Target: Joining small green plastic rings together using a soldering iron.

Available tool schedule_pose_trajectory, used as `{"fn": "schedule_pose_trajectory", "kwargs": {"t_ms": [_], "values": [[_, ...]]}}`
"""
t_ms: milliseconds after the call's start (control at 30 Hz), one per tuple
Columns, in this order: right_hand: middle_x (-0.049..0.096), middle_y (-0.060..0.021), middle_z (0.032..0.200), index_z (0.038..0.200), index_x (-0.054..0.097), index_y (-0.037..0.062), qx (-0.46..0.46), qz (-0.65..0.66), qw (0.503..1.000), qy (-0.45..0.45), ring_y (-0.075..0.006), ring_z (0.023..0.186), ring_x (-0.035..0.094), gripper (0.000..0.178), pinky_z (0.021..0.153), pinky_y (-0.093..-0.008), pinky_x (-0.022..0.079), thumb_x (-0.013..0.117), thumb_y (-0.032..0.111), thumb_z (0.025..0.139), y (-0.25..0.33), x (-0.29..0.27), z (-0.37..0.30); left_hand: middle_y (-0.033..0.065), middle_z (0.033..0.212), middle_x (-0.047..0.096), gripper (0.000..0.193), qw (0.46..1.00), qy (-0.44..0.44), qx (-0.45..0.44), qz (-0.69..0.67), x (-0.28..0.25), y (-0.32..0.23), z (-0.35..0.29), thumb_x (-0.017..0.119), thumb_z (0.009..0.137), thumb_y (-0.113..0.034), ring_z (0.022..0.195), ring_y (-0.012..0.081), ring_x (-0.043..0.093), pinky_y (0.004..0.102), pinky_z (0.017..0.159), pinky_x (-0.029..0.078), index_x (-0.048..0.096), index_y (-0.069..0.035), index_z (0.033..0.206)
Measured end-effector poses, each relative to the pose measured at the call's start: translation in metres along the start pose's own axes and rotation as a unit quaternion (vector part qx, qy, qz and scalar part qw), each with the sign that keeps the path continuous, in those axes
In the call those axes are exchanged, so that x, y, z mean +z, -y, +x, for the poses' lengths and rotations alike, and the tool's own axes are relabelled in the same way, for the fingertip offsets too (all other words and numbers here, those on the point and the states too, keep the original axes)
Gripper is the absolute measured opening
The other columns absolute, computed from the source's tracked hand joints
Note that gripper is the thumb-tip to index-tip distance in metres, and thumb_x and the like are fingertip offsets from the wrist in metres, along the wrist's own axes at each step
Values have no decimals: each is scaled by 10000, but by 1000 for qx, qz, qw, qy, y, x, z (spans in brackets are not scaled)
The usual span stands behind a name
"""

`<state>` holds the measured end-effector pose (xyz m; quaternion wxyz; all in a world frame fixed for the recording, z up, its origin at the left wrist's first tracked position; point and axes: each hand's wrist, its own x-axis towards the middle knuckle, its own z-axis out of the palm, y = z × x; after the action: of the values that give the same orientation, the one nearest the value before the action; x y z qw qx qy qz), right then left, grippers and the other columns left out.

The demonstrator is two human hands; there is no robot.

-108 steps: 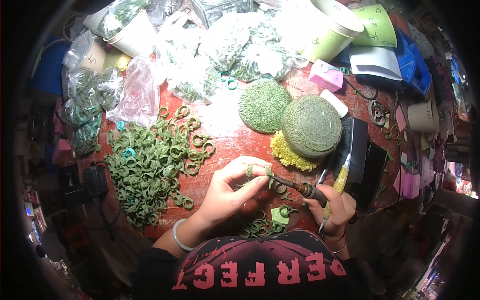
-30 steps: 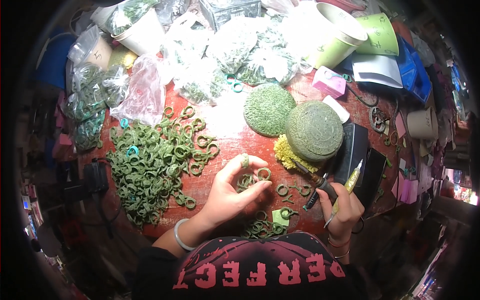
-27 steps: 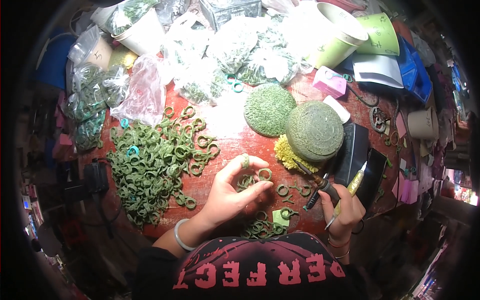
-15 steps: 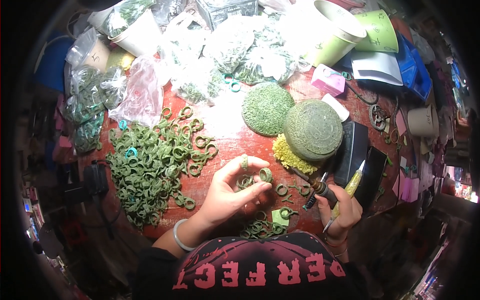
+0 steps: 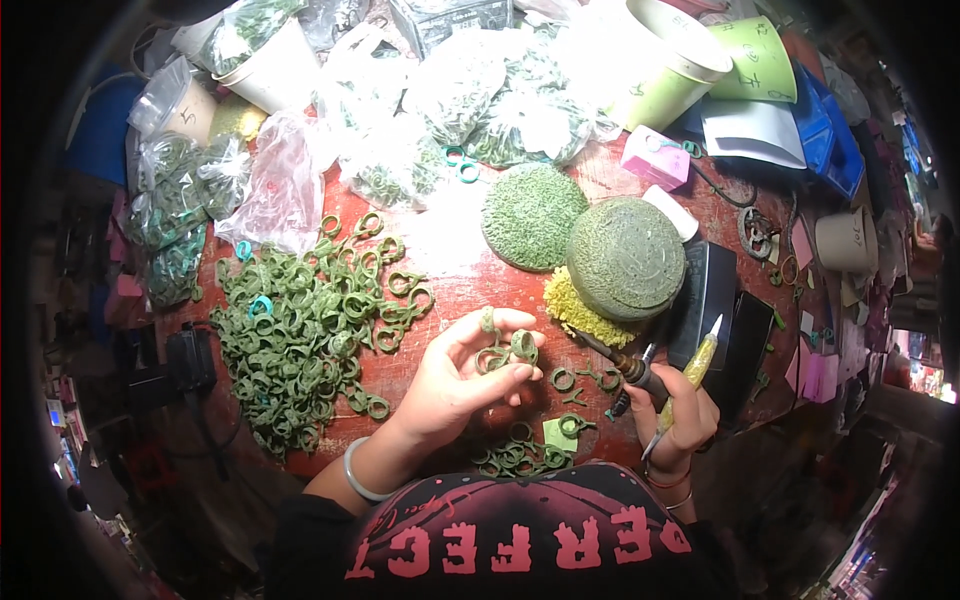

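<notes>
My left hand [image 5: 445,385] is closed on a green ring [image 5: 523,347], pinched between thumb and fingers. A second green ring [image 5: 490,359] sits in the same hand, and a green band [image 5: 487,319] is at the index finger. In my right hand [image 5: 688,425] is a dark-handled pen tool [image 5: 645,377] with a thin tip pointing left toward yellow crumbs. A pointed tool with a yellow barrel [image 5: 700,362] is tucked between the same fingers. Several loose rings [image 5: 563,379] lie between my hands, and a small ring heap [image 5: 525,458] lies close to my body.
A large pile of green rings [image 5: 290,345] covers the left of the red table [image 5: 455,265]. Ahead stand a round green textured disc [image 5: 535,217], a dark green round block [image 5: 627,258] and yellow crumbs [image 5: 590,312]. Plastic bags [image 5: 455,100] and buckets [image 5: 665,70] line the back.
The ring in my left fingers has turned and shifted slightly left. My right hand has moved a little left with both tools.
</notes>
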<state>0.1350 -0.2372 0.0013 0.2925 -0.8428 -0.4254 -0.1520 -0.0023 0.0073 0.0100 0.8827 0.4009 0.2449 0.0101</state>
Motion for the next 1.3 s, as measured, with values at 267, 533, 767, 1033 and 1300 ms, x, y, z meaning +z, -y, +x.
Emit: {"fn": "schedule_pose_trajectory", "kwargs": {"t_ms": [267,533,767,1033,1300], "values": [[720,-90,844,1021,737,25,0,-21,1000,0,-271,648,652,364,579,-353,488,885,291,822,3,-6,3,139,1315,666,499,1000,5,26,11,-3,3,0,691,927,55,996,150,699,252,777,570,539,-6,1398],[667,-94,783,1022,734,21,-7,-42,999,1,-301,625,626,372,553,-374,479,915,234,777,1,-11,5,131,1375,604,478,999,24,34,21,-6,5,-1,675,942,80,1130,183,675,296,865,586,547,-4,1394],[686,-83,804,1024,738,16,-10,-41,999,6,-283,635,635,380,558,-359,478,909,263,790,-4,-5,0,61,1189,647,357,997,33,75,-13,3,3,0,701,945,40,996,132,684,246,764,557,593,-32,1278],[714,-69,834,1004,738,17,-10,-22,999,-24,-260,651,650,355,592,-333,505,884,288,825,-5,-1,5,74,874,643,120,887,101,162,420,4,-3,-2,790,885,-46,790,192,638,327,699,507,680,-6,913],[718,-80,841,992,734,10,-14,-9,999,-36,-264,655,656,347,590,-329,515,887,270,821,-8,0,5,147,950,606,201,788,190,136,570,-5,-14,-10,786,853,-97,836,369,655,427,718,526,647,-18,976]]}}
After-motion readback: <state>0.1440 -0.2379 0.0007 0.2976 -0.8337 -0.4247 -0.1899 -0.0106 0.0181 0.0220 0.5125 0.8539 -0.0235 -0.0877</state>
